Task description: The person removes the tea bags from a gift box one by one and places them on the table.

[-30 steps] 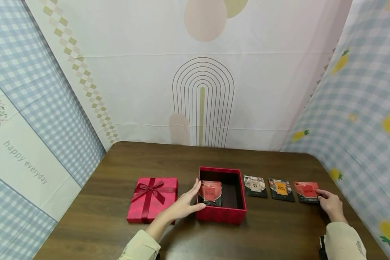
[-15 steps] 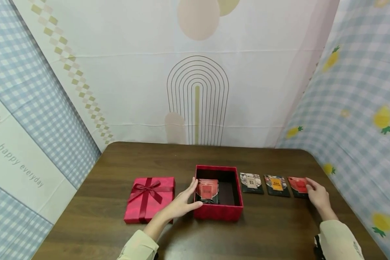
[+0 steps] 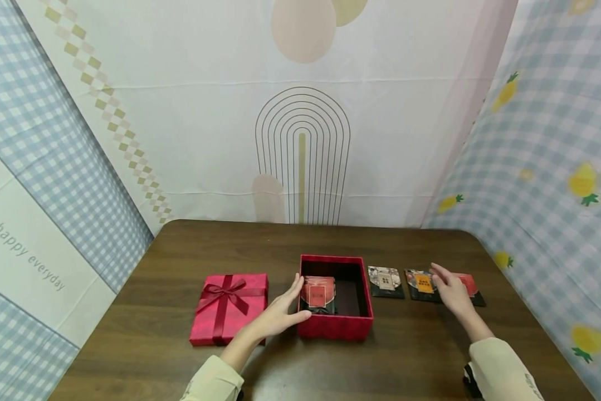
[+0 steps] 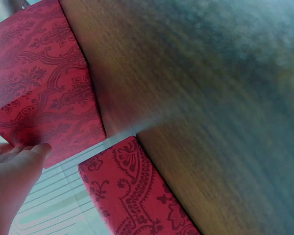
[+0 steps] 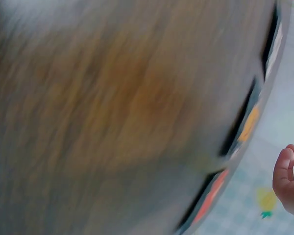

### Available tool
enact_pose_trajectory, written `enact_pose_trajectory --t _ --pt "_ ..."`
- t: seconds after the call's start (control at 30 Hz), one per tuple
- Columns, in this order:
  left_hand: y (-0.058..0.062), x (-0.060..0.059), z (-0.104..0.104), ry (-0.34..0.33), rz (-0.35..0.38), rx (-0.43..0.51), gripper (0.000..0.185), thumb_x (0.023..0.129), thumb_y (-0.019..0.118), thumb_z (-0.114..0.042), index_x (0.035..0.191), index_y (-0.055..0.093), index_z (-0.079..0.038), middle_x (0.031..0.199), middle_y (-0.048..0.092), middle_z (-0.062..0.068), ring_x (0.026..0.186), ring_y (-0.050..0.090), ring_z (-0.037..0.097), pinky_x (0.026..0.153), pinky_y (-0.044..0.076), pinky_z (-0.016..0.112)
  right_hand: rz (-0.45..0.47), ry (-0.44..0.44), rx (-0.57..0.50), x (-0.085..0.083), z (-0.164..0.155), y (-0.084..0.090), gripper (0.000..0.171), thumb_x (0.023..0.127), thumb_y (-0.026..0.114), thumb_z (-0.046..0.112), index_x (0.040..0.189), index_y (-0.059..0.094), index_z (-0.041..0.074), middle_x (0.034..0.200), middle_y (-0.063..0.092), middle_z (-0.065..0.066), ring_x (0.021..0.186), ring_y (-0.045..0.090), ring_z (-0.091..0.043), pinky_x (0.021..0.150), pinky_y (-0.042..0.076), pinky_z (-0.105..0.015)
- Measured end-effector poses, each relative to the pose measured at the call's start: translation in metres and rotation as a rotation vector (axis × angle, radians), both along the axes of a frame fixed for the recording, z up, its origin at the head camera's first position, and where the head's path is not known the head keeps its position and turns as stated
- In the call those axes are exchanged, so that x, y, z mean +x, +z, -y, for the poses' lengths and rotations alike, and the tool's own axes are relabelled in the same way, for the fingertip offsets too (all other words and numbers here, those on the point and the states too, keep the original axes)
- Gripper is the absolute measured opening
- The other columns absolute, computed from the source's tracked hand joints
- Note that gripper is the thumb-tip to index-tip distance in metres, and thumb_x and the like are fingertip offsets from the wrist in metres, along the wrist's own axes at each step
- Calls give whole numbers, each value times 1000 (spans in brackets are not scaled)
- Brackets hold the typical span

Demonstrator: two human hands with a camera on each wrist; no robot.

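Observation:
My left hand (image 3: 277, 316) rests against the left side of a red gift box (image 3: 335, 327), thumb at its front corner and fingers along its side. Inside the box, on the left, several red-and-black packets (image 3: 317, 296) are stacked; its right part shows a dark bottom. My right hand (image 3: 454, 292) hovers with bent fingers, empty, between an orange-label packet (image 3: 423, 283) and a red packet (image 3: 468, 284) partly hidden behind it. In the right wrist view, its thumb and fingertip (image 5: 287, 159) are close together. A white-label packet (image 3: 385, 281) lies right of the box.
Left of the box lies its red lid (image 3: 230, 309) with a dark red ribbon bow. All stand on a brown wooden table (image 3: 380, 367). A white patterned cloth (image 3: 205, 139) hangs behind, and blue checked cloths (image 3: 546, 184) hang at both sides.
My right hand has left the red packet and moved left toward the orange-label packet. The left hand keeps its place at the box. The head view has shifted slightly.

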State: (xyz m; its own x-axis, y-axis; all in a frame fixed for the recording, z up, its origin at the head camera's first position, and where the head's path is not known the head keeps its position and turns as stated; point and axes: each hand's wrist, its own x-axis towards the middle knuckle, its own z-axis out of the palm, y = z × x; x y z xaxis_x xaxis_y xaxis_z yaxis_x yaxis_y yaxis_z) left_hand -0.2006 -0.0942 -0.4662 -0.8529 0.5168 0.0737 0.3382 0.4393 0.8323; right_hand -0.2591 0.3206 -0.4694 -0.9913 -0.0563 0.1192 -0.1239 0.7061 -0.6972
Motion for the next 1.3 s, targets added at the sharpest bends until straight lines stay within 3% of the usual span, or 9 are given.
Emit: enact_pose_trajectory --t 0.27,0.6,0.83,1.07,1.2,1.3 --pt "-1 0 0 -2 -2 -4 79 90 57 -32 147 8 -6 152 -1 14 136 13 30 106 19 52 1 58 -54 4 35 13 43 99 38 12 137 33 -7 129 46 -28 114 47 -42 82 45 -48" --pt "2 1 -1 10 -16 -7 77 90 58 -27 146 10 -6 152 1 15 136 15 31 105 21 51 -138 172 -125 3 90 23 36 94 47 5 129 46 -7 117 57 -25 104 55 -37 80 46 -40" --pt "1 1 -1 9 -9 -8 77 90 57 -28 147 10 -6 152 1 15 136 14 31 105 21 52 -127 263 -192 14 127 35 37 95 47 8 131 47 -1 121 56 -22 107 55 -34 84 46 -46" --pt "0 0 -1 2 -12 -2 78 90 56 -30 146 9 -5 152 -1 17 136 15 33 105 21 53 -99 346 -283 34 161 64 36 93 46 -1 127 45 -12 121 53 -29 106 54 -40 86 44 -46" --pt "-1 0 -1 -2 -14 1 77 90 57 -27 146 9 -4 151 0 18 136 15 33 105 21 53 -48 378 -278 34 174 65 35 94 44 1 126 45 -13 122 52 -30 104 56 -37 87 44 -45" --pt "0 1 0 -2 -9 7 77 90 57 -27 146 10 -3 151 0 18 136 15 32 105 21 53 -29 389 -235 27 182 52 34 95 45 5 126 48 -9 123 53 -27 106 56 -35 90 42 -47"
